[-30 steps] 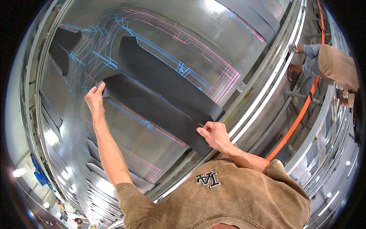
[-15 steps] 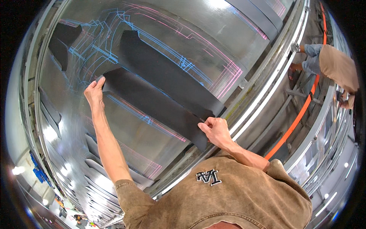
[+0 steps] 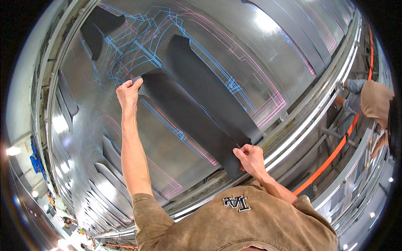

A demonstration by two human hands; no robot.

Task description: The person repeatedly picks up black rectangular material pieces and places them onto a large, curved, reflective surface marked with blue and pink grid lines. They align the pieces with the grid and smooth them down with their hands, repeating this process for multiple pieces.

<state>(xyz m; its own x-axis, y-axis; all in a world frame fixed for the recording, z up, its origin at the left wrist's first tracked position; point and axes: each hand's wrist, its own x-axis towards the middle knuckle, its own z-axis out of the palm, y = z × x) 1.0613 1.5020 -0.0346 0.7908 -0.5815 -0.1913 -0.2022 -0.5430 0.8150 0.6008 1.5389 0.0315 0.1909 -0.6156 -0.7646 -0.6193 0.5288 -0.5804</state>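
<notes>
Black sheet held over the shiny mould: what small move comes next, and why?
Probably lower the black sheet flat onto the metal mould surface and press it down, aligning it beside the dark strip already laid. The left hand pinches its far end and the right hand its near end, so it spans between them, following the blue and pink projected lines.

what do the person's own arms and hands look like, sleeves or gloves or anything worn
Both hands are bare: no gloves, rings or watch show on the left hand or the right hand. The forearms are uncovered too. The person wears a tan short-sleeved shirt with a dark and white emblem on the chest; its left sleeve ends in a stitched hem above the elbow.
</notes>
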